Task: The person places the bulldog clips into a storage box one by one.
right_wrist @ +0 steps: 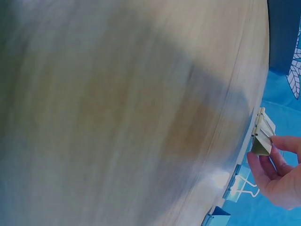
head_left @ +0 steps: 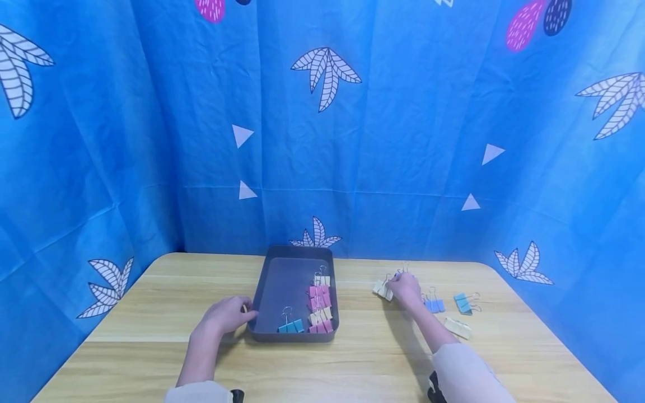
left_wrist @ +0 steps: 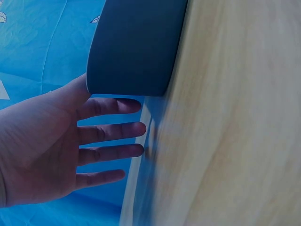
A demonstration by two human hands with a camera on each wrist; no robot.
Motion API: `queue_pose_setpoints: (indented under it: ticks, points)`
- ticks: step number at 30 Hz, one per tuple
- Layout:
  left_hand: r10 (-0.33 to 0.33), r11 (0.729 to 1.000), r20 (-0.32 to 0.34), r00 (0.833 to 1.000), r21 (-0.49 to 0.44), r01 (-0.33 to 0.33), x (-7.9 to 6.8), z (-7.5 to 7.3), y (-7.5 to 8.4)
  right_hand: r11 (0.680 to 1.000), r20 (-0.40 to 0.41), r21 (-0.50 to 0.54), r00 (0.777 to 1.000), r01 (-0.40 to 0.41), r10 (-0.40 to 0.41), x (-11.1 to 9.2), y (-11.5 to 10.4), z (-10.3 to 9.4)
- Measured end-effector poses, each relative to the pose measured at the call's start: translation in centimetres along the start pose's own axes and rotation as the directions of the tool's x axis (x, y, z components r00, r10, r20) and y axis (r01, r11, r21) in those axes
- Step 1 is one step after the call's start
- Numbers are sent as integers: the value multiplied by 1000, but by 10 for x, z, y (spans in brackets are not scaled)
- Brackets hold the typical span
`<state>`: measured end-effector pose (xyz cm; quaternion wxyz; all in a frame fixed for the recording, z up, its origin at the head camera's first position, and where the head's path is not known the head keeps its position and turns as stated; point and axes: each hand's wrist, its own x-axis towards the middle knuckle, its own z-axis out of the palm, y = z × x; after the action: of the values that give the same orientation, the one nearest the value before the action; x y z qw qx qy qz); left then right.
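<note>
My left hand (head_left: 229, 316) holds the left wall of a dark grey tray (head_left: 264, 337), with its thumb hooked over the rim. In the left wrist view its other fingers stretch straight, spread beside the tray wall (left_wrist: 134, 52). On the table's right side, my right hand (head_left: 405, 290) pinches a pale cream binder clip (right_wrist: 264, 129) between thumb and fingers. Inside the tray, pink and cream binder clips (head_left: 321, 326) form a column along the right wall. A teal binder clip (head_left: 290, 326) lies near the tray's front wall.
Right of my right hand lie a blue binder clip (head_left: 434, 305), a teal one (head_left: 464, 303) and a cream one (head_left: 458, 328). Another blue clip (head_left: 403, 273) is partly hidden behind that hand. A blue patterned curtain (head_left: 393, 224) hangs around the wooden table (head_left: 282, 369).
</note>
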<state>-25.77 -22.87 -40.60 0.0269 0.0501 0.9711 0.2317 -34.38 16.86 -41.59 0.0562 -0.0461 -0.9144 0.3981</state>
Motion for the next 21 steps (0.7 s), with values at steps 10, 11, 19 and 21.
queue_pose_setpoints:
  ticks: [10,11,19,21]
  points:
    - [13,1000,-6,1000,-9,-13,-1,1,-1,1000,-12,-2,1000,21,-21,-6,-4,-2]
    - [14,1000,-7,1000,-9,-14,-1,1,-1,1000,-13,-2,1000,19,-19,-6,-4,-2]
    - [14,1000,-8,1000,-4,-15,-2,-1,1,999,-10,-25,999,42,-42,-9,-10,-3]
    - [14,1000,-8,1000,-3,-14,-1,-1,1,999,-7,-24,999,48,-48,-10,-11,-3]
